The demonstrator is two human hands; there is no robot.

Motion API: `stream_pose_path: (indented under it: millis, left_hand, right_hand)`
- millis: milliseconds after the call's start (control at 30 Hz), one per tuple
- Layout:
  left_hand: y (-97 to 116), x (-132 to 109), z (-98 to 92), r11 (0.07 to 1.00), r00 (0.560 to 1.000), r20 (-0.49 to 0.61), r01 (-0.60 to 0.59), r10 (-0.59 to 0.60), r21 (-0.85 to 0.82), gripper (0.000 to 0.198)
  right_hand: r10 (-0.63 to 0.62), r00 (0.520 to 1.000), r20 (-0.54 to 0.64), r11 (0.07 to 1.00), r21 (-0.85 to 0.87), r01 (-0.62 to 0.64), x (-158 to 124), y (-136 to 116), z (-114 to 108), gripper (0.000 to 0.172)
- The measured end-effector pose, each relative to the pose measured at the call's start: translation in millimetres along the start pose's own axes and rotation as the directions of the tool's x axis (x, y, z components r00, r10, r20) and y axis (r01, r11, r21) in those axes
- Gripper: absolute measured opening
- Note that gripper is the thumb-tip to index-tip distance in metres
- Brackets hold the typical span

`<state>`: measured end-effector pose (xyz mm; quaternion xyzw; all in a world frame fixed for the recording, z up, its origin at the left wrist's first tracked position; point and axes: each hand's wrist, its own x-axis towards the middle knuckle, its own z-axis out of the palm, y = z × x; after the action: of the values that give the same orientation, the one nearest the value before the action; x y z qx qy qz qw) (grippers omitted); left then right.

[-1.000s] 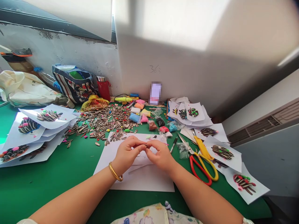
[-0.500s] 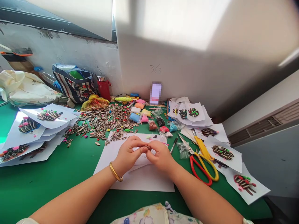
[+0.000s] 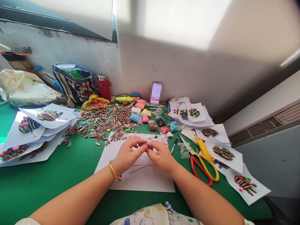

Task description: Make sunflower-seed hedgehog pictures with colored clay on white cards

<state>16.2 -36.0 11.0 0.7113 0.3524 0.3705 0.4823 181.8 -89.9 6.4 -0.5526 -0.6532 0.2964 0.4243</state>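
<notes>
Above the white paper (image 3: 145, 182), my left hand (image 3: 128, 153) and my right hand (image 3: 161, 157) meet at their fingertips. Both are closed in a pinch around a small dark brown piece (image 3: 146, 145), mostly covered by the fingers, so its shape is unclear. Faint drawn marks show on the sheet below the hands. A small pale green bit (image 3: 149, 137) and a black bit (image 3: 155, 137) lie on the paper just beyond the fingers. A heap of striped seeds (image 3: 112, 117) spreads to the back left of the hands.
Scissors (image 3: 201, 164) with red and yellow handles and a yellow cutter (image 3: 203, 148) lie right of the paper. Seed-decorated sheets are stacked left (image 3: 50, 117) and right (image 3: 223, 153). Clay packets (image 3: 135, 117), a red bottle (image 3: 104, 89) and a propped phone (image 3: 156, 93) stand behind.
My fingers have shifted slightly around the small piece, with the left thumb now pointing further up. The things on the table have not moved.
</notes>
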Motion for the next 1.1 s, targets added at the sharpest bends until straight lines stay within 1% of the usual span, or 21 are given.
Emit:
stream_pose_path:
  millis: [33,100,167,233,300,400,433,500,533,600,633,667,733,767,833,900,933,967,1033,1067,1100]
  left_hand:
    - [0.7,0.0,-0.3,1.0,1.0,0.004,0.0,0.0,0.007,0.019]
    - [2.4,0.4,-1.0,0.998,0.999,0.01,0.045,-0.045,-0.043,0.021]
    - [3.9,0.9,-1.5,0.987,0.994,0.019,0.108,-0.107,-0.12,0.022]
    - [4.4,1.1,-1.6,0.976,0.99,0.039,0.138,-0.134,-0.166,0.025]
    - [3.4,0.9,-1.0,0.977,0.991,0.044,0.133,-0.127,-0.167,0.028]
    - [0.5,0.2,0.4,0.99,0.996,0.026,0.09,-0.088,-0.106,0.036]
    - [-0.4,0.0,0.9,0.995,0.997,0.022,0.07,-0.068,-0.074,0.034]
    - [-1.1,-0.3,1.5,0.999,0.999,0.014,0.037,-0.037,-0.021,0.02]
    - [-0.8,-0.4,1.6,0.999,0.999,0.006,0.033,-0.033,-0.012,0.014]
    - [0.9,-0.5,1.6,0.996,0.998,-0.016,0.058,-0.06,-0.064,0.012]
    - [2.2,-0.6,1.6,0.99,0.996,-0.018,0.079,-0.082,-0.113,0.013]
    - [3.6,-0.6,1.5,0.982,0.995,-0.012,0.099,-0.103,-0.162,0.015]
    - [5.8,-0.9,1.4,0.966,0.992,0.006,0.126,-0.128,-0.226,0.019]
    - [6.5,-1.2,1.3,0.964,0.991,0.015,0.131,-0.131,-0.232,0.021]
    - [6.6,-1.7,1.1,0.967,0.992,0.029,0.123,-0.119,-0.225,0.028]
    - [5.4,-1.9,0.8,0.975,0.996,0.037,0.087,-0.082,-0.202,0.036]
    - [4.7,-1.9,0.7,0.983,0.998,0.035,0.062,-0.056,-0.173,0.036]
    - [4.1,-1.7,0.6,0.991,0.999,0.026,0.035,-0.032,-0.132,0.031]
    - [3.7,-1.1,0.5,0.999,1.0,-0.003,0.006,-0.006,-0.052,0.015]
    - [3.9,-0.7,0.5,0.999,1.0,-0.014,0.016,-0.016,-0.049,0.012]
    - [4.3,-0.4,0.6,0.996,0.999,-0.018,0.043,-0.045,-0.081,0.014]
  right_hand:
    - [0.01,1.0,0.005,1.0,-0.016,-0.01,-0.5,-0.7,0.2,0.019]
    - [0.019,1.0,0.015,1.0,-0.022,-0.018,-1.3,-1.3,-0.1,0.016]
    - [0.006,1.0,0.022,1.0,0.008,-0.007,-1.5,-0.7,-1.3,0.012]
    - [-0.021,0.999,0.029,0.999,0.045,0.02,-1.1,0.6,-2.8,0.014]
    - [-0.041,0.999,0.018,0.998,0.058,0.04,-0.4,1.8,-3.7,0.018]
    - [-0.04,0.999,0.003,0.999,-0.01,0.04,-0.1,2.7,-2.9,0.02]
    - [-0.04,0.999,0.006,0.998,-0.05,0.04,-0.3,2.6,-2.2,0.021]
    - [-0.043,0.999,0.014,0.992,-0.114,0.044,-1.1,2.0,-0.6,0.021]
    - [-0.039,0.999,0.01,0.992,-0.122,0.04,-1.4,1.5,-0.1,0.019]
    - [-0.012,1.0,-0.012,0.997,-0.081,0.011,-1.6,0.0,0.0,0.009]
    - [0.0,1.0,-0.013,0.999,-0.043,-0.001,-1.4,-0.7,-0.4,0.009]
    - [0.002,1.0,-0.001,1.0,-0.005,-0.002,-1.1,-1.3,-0.9,0.013]
    - [-0.026,0.999,0.045,0.999,0.049,0.024,-0.1,-1.7,-2.0,0.013]
    - [-0.046,0.997,0.059,0.997,0.063,0.042,0.4,-1.5,-2.4,0.014]
    - [-0.056,0.997,0.047,0.996,0.065,0.053,1.0,-0.8,-2.5,0.018]
    - [-0.028,1.0,0.007,0.999,0.021,0.028,0.7,-0.8,-1.9,0.016]
    - [-0.017,1.0,0.0,1.0,-0.018,0.017,0.3,-1.4,-1.4,0.015]
    - [-0.011,1.0,0.007,0.998,-0.063,0.011,-0.2,-2.3,-0.9,0.016]
    - [-0.017,0.999,0.036,0.991,-0.13,0.022,-1.3,-4.8,-0.1,0.018]
    - [-0.024,0.998,0.051,0.99,-0.136,0.031,-1.8,-6.0,0.0,0.017]
    - [-0.03,0.998,0.059,0.992,-0.121,0.037,-2.1,-6.7,-0.1,0.014]
